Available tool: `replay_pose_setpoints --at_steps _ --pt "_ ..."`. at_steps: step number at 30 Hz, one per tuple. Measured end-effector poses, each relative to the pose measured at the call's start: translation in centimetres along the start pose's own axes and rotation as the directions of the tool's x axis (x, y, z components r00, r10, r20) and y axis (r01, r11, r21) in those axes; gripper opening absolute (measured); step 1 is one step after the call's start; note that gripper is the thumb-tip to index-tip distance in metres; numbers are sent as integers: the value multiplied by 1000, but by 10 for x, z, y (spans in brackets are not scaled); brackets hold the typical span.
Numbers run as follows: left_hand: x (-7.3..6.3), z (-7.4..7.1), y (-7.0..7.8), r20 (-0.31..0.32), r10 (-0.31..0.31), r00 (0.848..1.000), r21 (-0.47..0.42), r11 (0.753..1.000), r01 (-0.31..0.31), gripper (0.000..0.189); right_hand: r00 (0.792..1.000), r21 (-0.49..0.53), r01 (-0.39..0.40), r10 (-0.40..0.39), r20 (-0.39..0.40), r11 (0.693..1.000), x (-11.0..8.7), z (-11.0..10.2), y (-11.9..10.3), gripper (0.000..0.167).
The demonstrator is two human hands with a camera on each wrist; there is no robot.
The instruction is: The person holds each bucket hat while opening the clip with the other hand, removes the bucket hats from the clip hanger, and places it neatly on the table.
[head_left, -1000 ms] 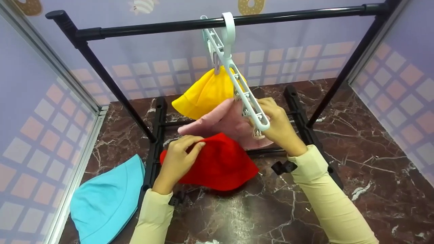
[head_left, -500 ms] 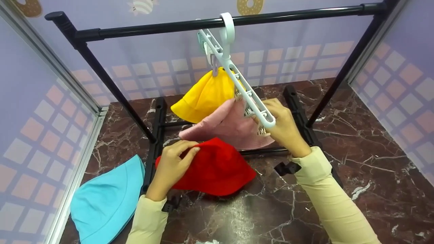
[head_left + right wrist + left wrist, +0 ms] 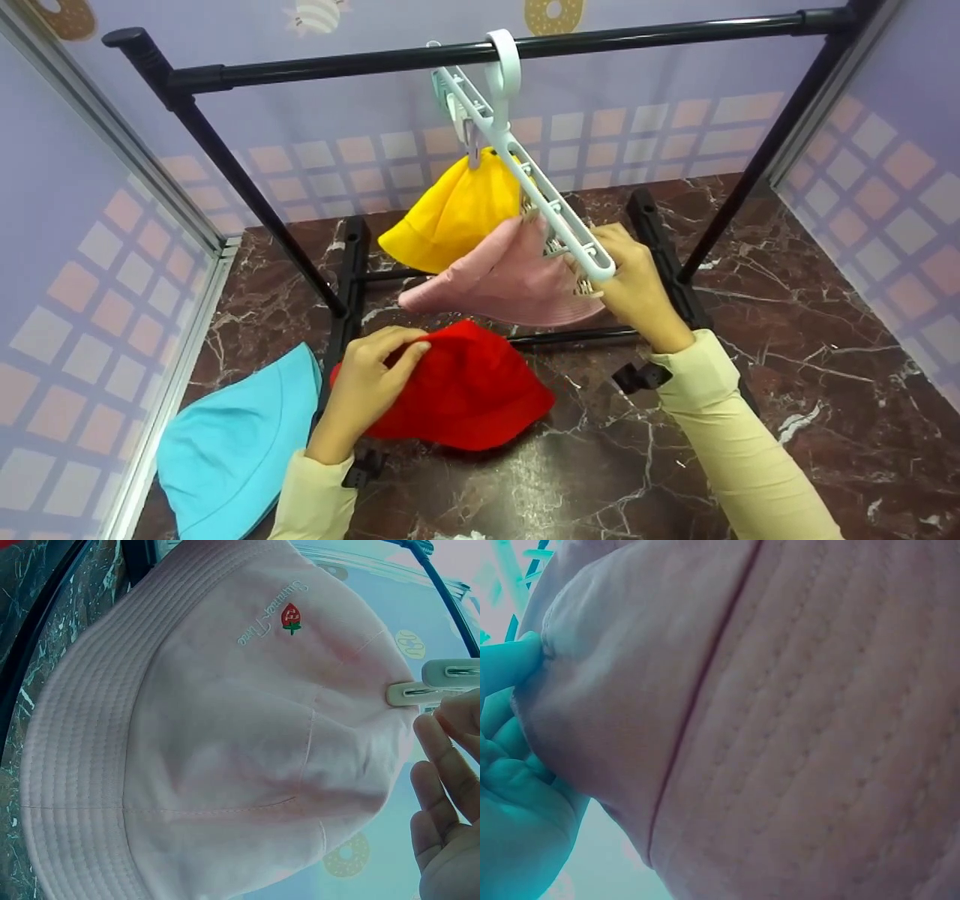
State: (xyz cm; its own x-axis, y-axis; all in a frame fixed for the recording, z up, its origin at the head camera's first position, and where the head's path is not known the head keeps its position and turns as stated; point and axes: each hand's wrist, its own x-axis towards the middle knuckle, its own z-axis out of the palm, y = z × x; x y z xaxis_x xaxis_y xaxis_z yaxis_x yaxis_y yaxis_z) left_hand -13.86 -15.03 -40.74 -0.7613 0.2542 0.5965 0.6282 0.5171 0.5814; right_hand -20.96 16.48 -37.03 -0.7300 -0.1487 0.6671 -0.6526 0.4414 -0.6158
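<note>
In the head view my left hand (image 3: 371, 382) pinches a red bucket hat (image 3: 465, 390) by its top, between thumb and fingers. Up close in the left wrist view, this hat (image 3: 780, 727) shows stitched rows along its brim. A pink bucket hat (image 3: 510, 277) with a small strawberry motif hangs from the pale hanger (image 3: 559, 210), gripped by a white clip (image 3: 412, 694). Just below the clips my right hand (image 3: 457, 802) has loosely bent fingers, and I see nothing between them. The hanger's near end partly covers that hand (image 3: 634, 277) in the head view.
A yellow bucket hat (image 3: 457, 214) hangs behind the pink one. The hanger hooks over a black rack's top bar (image 3: 337, 61). On the dark marble surface (image 3: 600, 480), a light blue bucket hat (image 3: 232, 442) lies left of the rack. Patterned walls enclose the area.
My left hand has carried the red hat down and to the left. The hanger's near end has swung slightly right, and my right hand has shifted slightly right and down beside it.
</note>
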Motion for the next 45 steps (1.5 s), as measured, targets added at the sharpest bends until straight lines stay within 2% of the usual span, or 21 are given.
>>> replay_pose_setpoints --at_steps 10,16,21,32,37,42,45 --pt "-13 -1 0 8 19 1000 -19 1000 -19 9 1000 -1 -6 6 -4 1000 -4 -1 4 19" --pt "-19 -4 3 19 -21 1000 -32 999 21 10 1000 8 11 -11 -14 1000 -4 -2 8 13" --pt "-24 -4 5 19 -43 999 -42 998 44 10 1000 7 5 -5 -15 1000 -4 -2 8 16" --pt "-33 -2 2 29 -80 996 -14 997 80 9 1000 24 -8 9 -18 1000 -6 0 8 13" --pt "-37 -2 0 47 -123 991 3 992 123 9 1000 31 -9 10 -18 999 -7 0 10 19" --pt "-42 -4 -4 63 -211 976 29 977 209 9 1000 29 -13 13 -16 999 -8 0 11 13" --pt "-45 -5 -7 65 -243 968 47 969 241 10 1000 36 -16 16 -16 999 -8 0 12 11"
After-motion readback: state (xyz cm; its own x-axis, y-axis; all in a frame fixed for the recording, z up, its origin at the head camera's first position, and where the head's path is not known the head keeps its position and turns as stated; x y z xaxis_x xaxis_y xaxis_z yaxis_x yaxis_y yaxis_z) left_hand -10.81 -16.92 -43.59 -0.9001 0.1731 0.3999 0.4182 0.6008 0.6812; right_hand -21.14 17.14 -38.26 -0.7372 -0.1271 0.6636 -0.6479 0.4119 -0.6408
